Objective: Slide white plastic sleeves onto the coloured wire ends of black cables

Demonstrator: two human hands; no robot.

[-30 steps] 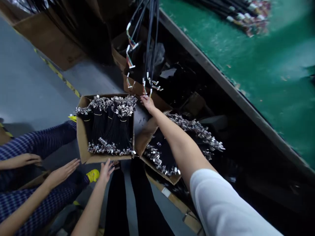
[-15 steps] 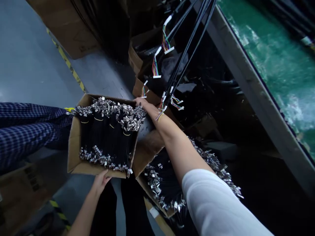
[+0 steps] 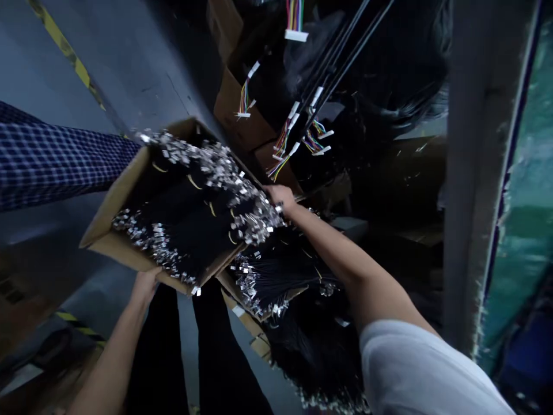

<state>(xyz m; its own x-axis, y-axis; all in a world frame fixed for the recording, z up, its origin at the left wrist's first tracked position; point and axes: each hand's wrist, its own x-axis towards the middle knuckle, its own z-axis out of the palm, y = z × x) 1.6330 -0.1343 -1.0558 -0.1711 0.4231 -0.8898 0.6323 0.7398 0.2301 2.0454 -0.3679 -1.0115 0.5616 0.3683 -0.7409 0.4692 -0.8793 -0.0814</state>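
- Nearest my camera, a white sleeve covers the upper right arm, above black trousers.
- I see the left hand clamped on the near edge of an open carton, the right hand closed on its far right side, fingers partly hidden.
- The carton slants between them, packed with banded black cables ending in silvery connectors.
- At its lower right, more such cables; near those, a white label too small for me to read.
- Beyond, multicoloured wires hang.
- Left, another person's checked trousers.
- Far right, a green surface.
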